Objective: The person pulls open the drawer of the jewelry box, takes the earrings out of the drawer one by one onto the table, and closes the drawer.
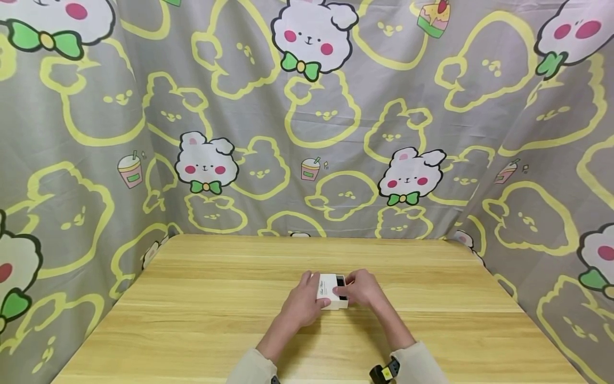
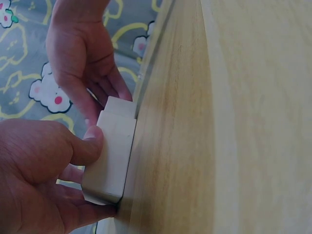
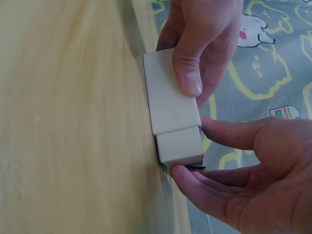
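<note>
A small white slide-out box (image 1: 328, 284) with dark printed lettering on its top lies on the wooden table. Its inner tray (image 3: 179, 146) sticks out a short way at the right end, and a dark inside shows there in the head view. My left hand (image 1: 302, 305) grips the outer sleeve (image 2: 113, 151), thumb on the near side and fingers over the far side and left end. At the protruding end, my right hand (image 1: 363, 288) pinches the tray between thumb and fingers. A thin black edge (image 3: 196, 167) shows by those fingertips.
The wooden table (image 1: 216, 277) spreads around both hands. A grey curtain (image 1: 268, 122) with rabbit and yellow outline prints hangs behind it and on both sides. A black and yellow device (image 1: 385, 372) is strapped at the right wrist.
</note>
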`<state>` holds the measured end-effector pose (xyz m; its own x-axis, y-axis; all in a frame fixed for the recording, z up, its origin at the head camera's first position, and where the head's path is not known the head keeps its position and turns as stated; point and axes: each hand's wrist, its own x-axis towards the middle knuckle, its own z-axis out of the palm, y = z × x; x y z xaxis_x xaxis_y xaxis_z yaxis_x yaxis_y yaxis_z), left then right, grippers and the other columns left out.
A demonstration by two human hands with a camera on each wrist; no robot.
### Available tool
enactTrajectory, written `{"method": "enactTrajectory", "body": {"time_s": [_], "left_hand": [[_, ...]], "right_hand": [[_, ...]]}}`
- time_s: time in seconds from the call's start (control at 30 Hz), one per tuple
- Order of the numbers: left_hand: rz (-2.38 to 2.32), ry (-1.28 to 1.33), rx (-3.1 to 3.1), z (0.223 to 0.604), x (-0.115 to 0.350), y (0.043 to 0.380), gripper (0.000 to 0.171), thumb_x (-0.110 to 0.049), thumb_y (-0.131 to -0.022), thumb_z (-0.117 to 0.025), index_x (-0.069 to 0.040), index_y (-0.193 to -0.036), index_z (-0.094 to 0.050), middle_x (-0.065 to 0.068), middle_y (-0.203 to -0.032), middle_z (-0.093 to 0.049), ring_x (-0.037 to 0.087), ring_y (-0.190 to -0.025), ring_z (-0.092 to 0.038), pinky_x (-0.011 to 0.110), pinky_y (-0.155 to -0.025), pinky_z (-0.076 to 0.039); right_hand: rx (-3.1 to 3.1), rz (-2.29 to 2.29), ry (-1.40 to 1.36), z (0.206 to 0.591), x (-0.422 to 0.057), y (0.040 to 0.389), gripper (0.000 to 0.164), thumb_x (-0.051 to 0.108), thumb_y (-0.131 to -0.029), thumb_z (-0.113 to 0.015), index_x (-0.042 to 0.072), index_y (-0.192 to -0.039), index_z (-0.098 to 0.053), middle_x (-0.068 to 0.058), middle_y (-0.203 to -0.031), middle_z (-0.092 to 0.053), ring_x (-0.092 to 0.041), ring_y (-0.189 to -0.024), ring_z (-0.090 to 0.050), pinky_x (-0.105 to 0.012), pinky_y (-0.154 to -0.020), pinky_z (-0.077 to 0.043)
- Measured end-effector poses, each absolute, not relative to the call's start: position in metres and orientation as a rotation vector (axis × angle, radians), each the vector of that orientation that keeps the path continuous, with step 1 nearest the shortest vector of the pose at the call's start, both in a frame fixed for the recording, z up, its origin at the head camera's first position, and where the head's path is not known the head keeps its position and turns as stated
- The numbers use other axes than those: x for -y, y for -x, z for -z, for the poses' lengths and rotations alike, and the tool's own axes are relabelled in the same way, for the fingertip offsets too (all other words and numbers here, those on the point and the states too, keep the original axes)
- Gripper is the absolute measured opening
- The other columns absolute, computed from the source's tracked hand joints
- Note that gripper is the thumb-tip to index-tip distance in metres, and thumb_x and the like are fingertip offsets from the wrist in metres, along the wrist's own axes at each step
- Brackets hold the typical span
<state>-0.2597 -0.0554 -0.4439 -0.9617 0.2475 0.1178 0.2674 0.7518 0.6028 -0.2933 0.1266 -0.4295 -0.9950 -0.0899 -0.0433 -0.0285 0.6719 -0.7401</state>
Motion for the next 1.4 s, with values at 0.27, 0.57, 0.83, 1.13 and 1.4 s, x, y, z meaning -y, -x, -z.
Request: {"method": "enactTrajectory", "body": {"time_s": [0.27, 0.57, 0.83, 1.13, 1.4], "left_hand": [[0.997, 0.435, 2.913, 0.4447, 0.0553, 0.2605, 0.071, -0.025, -0.096, -0.070, 0.004, -0.152, -0.039, 0.026, -0.158, -0.035, 0.046, -0.123, -0.058, 0.055, -0.100, -0.051], [0.991, 0.433, 2.905, 0.4448, 0.0550, 0.2603, 0.070, -0.025, -0.096, -0.071, 0.004, -0.152, -0.040, 0.026, -0.156, -0.036, 0.046, -0.121, -0.058, 0.055, -0.099, -0.051], [0.996, 0.434, 2.900, 0.4451, 0.0550, 0.2600, 0.071, -0.025, -0.095, -0.071, 0.004, -0.151, -0.040, 0.027, -0.156, -0.037, 0.048, -0.121, -0.058, 0.056, -0.099, -0.051], [0.984, 0.424, 2.911, 0.4454, 0.0546, 0.2604, 0.071, -0.026, -0.096, -0.071, 0.004, -0.152, -0.039, 0.027, -0.157, -0.036, 0.048, -0.122, -0.058, 0.056, -0.100, -0.051], [0.991, 0.418, 2.913, 0.4451, 0.0539, 0.2603, 0.071, -0.026, -0.096, -0.070, 0.004, -0.152, -0.039, 0.027, -0.157, -0.036, 0.048, -0.123, -0.057, 0.056, -0.100, -0.050]], "right_hand": [[-2.789, 1.258, 0.074, 0.4308, -0.1239, 0.2940, 0.029, 0.019, -0.082, -0.084, -0.004, -0.096, -0.072, -0.011, -0.085, -0.070, -0.022, -0.061, -0.069, -0.027, -0.055, -0.048], [-2.788, 1.254, 0.079, 0.4315, -0.1238, 0.2941, 0.030, 0.017, -0.083, -0.083, -0.005, -0.099, -0.072, -0.010, -0.084, -0.070, -0.020, -0.061, -0.069, -0.028, -0.056, -0.050], [-2.795, 1.286, 0.106, 0.4327, -0.1212, 0.2935, 0.029, 0.014, -0.082, -0.083, -0.006, -0.101, -0.073, -0.008, -0.077, -0.070, -0.020, -0.060, -0.067, -0.026, -0.054, -0.049], [-2.803, 1.345, 0.155, 0.4354, -0.1182, 0.2926, 0.023, 0.009, -0.080, -0.081, -0.005, -0.098, -0.075, -0.006, -0.073, -0.072, -0.018, -0.058, -0.067, -0.025, -0.053, -0.051], [-2.780, 1.375, 0.168, 0.4357, -0.1187, 0.2917, 0.024, 0.006, -0.081, -0.080, -0.008, -0.101, -0.075, -0.009, -0.077, -0.073, -0.021, -0.061, -0.069, -0.028, -0.056, -0.055]]}}
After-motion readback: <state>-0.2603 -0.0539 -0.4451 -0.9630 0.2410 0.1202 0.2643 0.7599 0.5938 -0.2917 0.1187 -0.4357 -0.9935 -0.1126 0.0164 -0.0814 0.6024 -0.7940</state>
